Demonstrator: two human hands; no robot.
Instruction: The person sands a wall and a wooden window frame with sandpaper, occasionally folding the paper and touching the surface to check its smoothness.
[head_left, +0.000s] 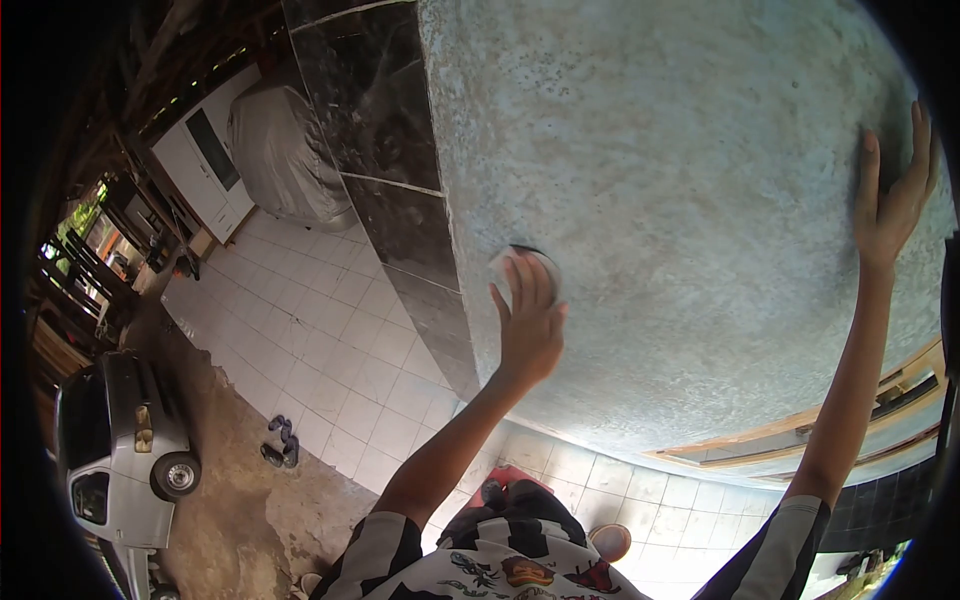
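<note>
Whitish pad (pixel 501 264) held flat under left hand (pixel 532 335), against wall (pixel 660 220), beside black tiles (pixel 395 130); right hand (pixel 893 215) open, well apart.

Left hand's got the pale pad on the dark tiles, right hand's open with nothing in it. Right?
Not quite: the head view shows the left hand has the pale pad on the blue-grey wall surface, beside the dark tiles. The right hand is open with nothing visible in it, as you say.
</note>
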